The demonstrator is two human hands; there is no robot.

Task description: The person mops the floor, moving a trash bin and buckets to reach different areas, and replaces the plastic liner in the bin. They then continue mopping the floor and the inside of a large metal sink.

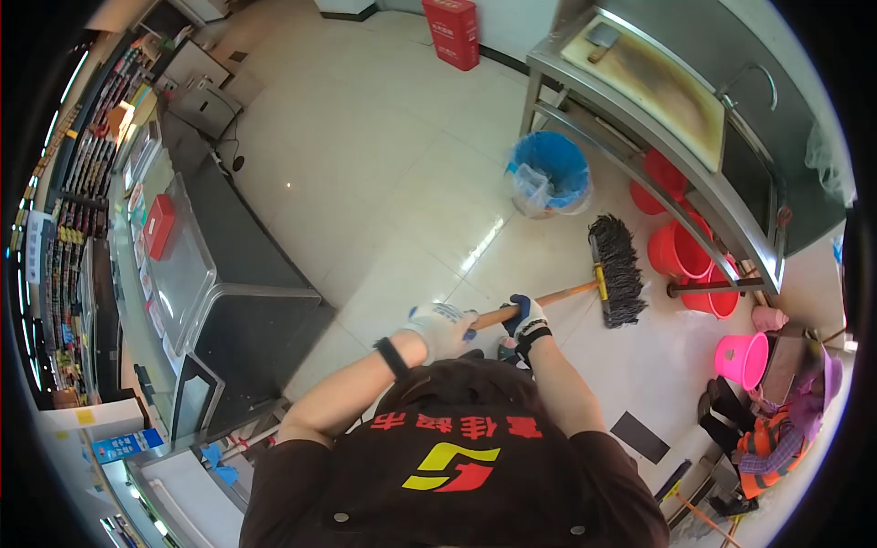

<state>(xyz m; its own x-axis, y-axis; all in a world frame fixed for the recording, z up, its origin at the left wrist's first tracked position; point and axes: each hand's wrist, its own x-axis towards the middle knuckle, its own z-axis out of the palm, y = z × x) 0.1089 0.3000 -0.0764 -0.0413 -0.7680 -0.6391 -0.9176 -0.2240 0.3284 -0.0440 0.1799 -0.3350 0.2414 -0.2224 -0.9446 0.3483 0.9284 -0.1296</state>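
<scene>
Both my hands wear white work gloves with blue on them and grip the wooden handle of a mop (565, 294). My left hand (442, 329) is wrapped around the end of the handle, close to my body. Farther along the shaft, my right hand (525, 320) is closed around it too. The dark string mop head (618, 271), held in a yellow clamp, rests on the pale tiled floor (393, 183) ahead and to my right. My dark apron (457, 438) fills the lower middle of the view.
A blue bin (550, 172) with a plastic liner stands beyond the mop. Red buckets (678, 249) sit under a steel sink table (630, 105) at right. A person in an orange vest (766, 447) sits near a pink bucket (741, 361). A dark counter (251, 356) stands left.
</scene>
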